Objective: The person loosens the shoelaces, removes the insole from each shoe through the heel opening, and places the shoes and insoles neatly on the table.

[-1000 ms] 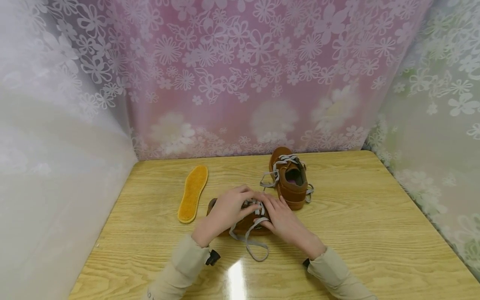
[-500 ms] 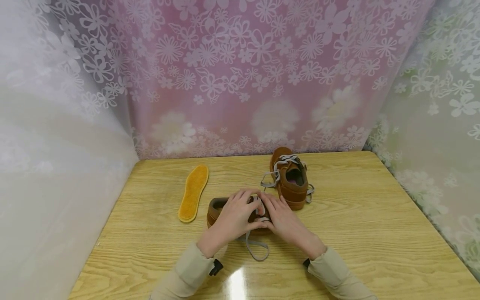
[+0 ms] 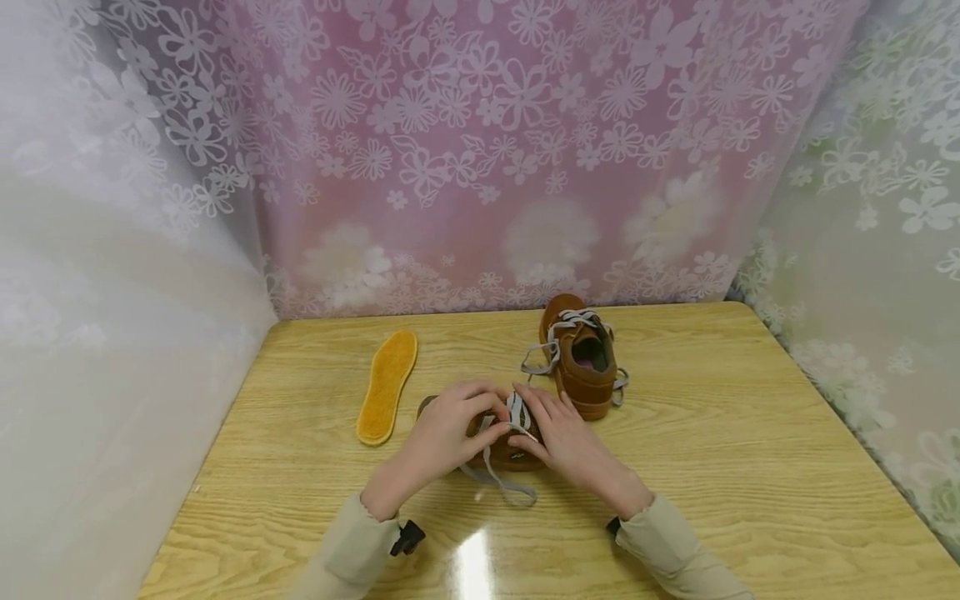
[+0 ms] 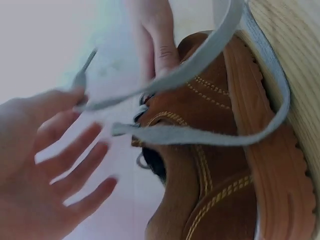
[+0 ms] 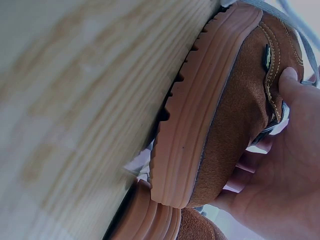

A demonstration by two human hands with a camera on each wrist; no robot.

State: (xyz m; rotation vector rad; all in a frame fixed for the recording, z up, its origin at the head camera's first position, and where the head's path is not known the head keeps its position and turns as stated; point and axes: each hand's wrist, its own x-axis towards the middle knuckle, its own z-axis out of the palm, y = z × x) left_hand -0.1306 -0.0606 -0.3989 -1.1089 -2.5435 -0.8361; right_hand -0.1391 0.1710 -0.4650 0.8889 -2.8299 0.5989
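Note:
A brown suede shoe [image 3: 501,457] with a tan sole stands on the table under both hands, its toe to the right. My left hand [image 3: 446,429] is above its opening, pinching a grey shoelace [image 4: 200,56] between thumb and index finger while the other fingers spread loosely. The lace's tip sticks out past the pinch, and a second lace end hangs over the shoe's side in the left wrist view. My right hand [image 3: 573,446] grips the front of the shoe, thumb on the near side beside a small dark tag [image 5: 267,57], fingers over the far side.
A second brown shoe [image 3: 588,390] with grey laces stands behind my right hand, toe away. A yellow fuzzy insole [image 3: 386,387] lies to the left on the wooden table [image 3: 712,467]. Floral curtains [image 3: 480,167] close off the back and both sides.
My left hand has moved in to the laces, then drawn back left with a lace pinched. The loop on the near side has been pulled smaller. The right hand stays on the shoe.

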